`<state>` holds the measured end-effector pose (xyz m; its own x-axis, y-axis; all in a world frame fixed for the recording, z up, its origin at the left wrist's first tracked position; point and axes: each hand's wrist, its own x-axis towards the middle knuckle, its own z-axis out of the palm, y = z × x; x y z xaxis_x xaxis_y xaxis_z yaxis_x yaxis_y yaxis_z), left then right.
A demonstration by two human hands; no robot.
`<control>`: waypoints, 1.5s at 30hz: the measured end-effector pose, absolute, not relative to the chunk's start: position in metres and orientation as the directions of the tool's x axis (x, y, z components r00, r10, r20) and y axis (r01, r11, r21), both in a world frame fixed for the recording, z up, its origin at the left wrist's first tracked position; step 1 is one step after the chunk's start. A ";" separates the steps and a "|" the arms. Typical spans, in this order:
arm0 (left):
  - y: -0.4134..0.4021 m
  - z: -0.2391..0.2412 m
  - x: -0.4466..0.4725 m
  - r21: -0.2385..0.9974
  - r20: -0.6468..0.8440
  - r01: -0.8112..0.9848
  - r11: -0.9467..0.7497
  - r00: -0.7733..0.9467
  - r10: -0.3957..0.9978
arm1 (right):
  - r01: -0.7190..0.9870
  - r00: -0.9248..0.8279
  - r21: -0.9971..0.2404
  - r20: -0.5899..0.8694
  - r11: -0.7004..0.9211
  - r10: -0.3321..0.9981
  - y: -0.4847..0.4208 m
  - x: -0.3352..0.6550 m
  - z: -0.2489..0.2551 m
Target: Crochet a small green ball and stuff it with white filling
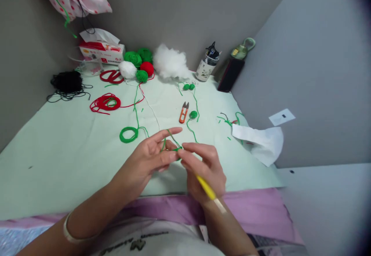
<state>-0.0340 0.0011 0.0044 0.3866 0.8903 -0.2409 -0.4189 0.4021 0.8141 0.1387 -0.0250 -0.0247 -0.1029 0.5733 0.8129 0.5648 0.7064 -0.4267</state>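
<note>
My left hand (155, 153) holds green yarn (171, 137) looped over its fingers, the forefinger stretched out and the other fingers curled on the strand. My right hand (204, 167) is closed on a yellow-handled crochet hook (207, 188), whose tip meets the yarn at the left fingertips. Both hands hover above the near edge of the pale green table (58, 159). The strand trails back to a small green yarn coil (129, 134) on the table.
Orange thread snips (183, 112) and small green crocheted balls (193, 114) lie beyond the hands. At the back are yarn balls (137, 64), white stuffing (171, 62), a red yarn coil (104, 103), black yarn (67, 82), a tissue box (101, 51) and a jar (206, 68). White paper (259, 140) lies at the right edge.
</note>
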 end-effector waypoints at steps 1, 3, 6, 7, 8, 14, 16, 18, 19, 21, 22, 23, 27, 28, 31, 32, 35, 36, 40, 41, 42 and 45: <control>0.003 0.004 -0.036 0.773 -0.256 -0.451 0.445 0.420 0.870 | 0.481 -0.034 -0.523 0.791 0.703 0.611 -0.024 0.139 -0.023; 0.005 0.005 -0.038 0.739 -0.256 -0.494 0.458 0.424 0.869 | 0.250 0.107 -0.700 0.706 0.669 0.700 -0.021 0.139 -0.018; 0.005 0.006 -0.037 0.759 -0.219 -0.498 0.419 0.412 0.885 | -0.031 0.185 -0.822 0.555 0.569 0.811 -0.015 0.137 -0.011; 0.005 0.007 -0.036 0.772 -0.209 -0.485 0.411 0.417 0.885 | -0.055 0.167 -0.832 0.537 0.551 0.827 -0.014 0.135 -0.010; 0.004 0.007 -0.035 0.787 -0.204 -0.468 0.401 0.417 0.886 | -0.044 0.146 -0.837 0.535 0.545 0.832 -0.013 0.134 -0.010; 0.001 0.002 -0.028 0.886 -0.125 -0.405 0.225 0.258 0.958 | 0.305 0.062 -0.718 0.671 0.626 0.739 -0.019 0.129 -0.015; 0.002 0.001 -0.027 0.858 -0.140 -0.449 0.249 0.262 0.955 | 0.488 -0.032 -0.574 0.741 0.658 0.670 -0.022 0.130 -0.019; 0.003 0.000 -0.027 0.791 -0.192 -0.503 0.348 0.337 0.922 | 0.573 -0.097 -0.457 0.787 0.680 0.610 -0.022 0.133 -0.021; 0.003 0.000 -0.028 0.751 -0.220 -0.521 0.406 0.382 0.898 | 0.562 -0.087 -0.460 0.793 0.687 0.603 -0.021 0.134 -0.021; 0.005 0.000 -0.031 0.683 -0.254 -0.548 0.483 0.442 0.861 | 0.441 0.020 -0.584 0.765 0.681 0.644 -0.017 0.137 -0.019; 0.005 0.000 -0.033 0.664 -0.256 -0.561 0.494 0.450 0.855 | 0.344 0.082 -0.665 0.724 0.663 0.685 -0.015 0.138 -0.017; 0.005 0.000 -0.035 0.660 -0.254 -0.569 0.492 0.447 0.858 | 0.243 0.129 -0.733 0.674 0.636 0.727 -0.013 0.138 -0.015; 0.006 0.000 -0.035 0.707 -0.222 -0.538 0.459 0.447 0.866 | 0.060 0.142 -0.825 0.564 0.562 0.813 -0.009 0.136 -0.011; 0.005 0.000 -0.034 0.722 -0.220 -0.525 0.451 0.444 0.869 | 0.067 0.138 -0.826 0.563 0.559 0.815 -0.009 0.134 -0.011; 0.004 -0.003 -0.031 0.777 -0.229 -0.478 0.411 0.393 0.890 | 0.099 0.151 -0.820 0.572 0.563 0.806 -0.013 0.131 -0.014; 0.004 -0.004 -0.030 0.804 -0.223 -0.461 0.376 0.353 0.909 | 0.118 0.157 -0.818 0.576 0.564 0.802 -0.014 0.131 -0.015; 0.001 -0.008 -0.027 0.885 -0.146 -0.407 0.226 0.217 0.965 | 0.209 0.155 -0.786 0.615 0.582 0.773 -0.018 0.130 -0.017; 0.001 -0.008 -0.027 0.901 -0.117 -0.393 0.183 0.186 0.976 | 0.234 0.145 -0.770 0.631 0.593 0.762 -0.019 0.130 -0.018; 0.003 -0.003 -0.029 0.876 -0.147 -0.428 0.221 0.199 0.969 | 0.218 0.107 -0.749 0.655 0.625 0.748 -0.021 0.131 -0.016; 0.004 -0.001 -0.029 0.850 -0.180 -0.452 0.270 0.232 0.956 | 0.209 0.105 -0.748 0.658 0.630 0.746 -0.020 0.131 -0.016; 0.005 0.001 -0.030 0.820 -0.211 -0.473 0.323 0.274 0.938 | 0.206 0.107 -0.744 0.663 0.636 0.741 -0.020 0.131 -0.016; 0.005 0.001 -0.029 0.765 -0.249 -0.504 0.401 0.342 0.906 | 0.247 0.115 -0.718 0.689 0.651 0.715 -0.020 0.129 -0.016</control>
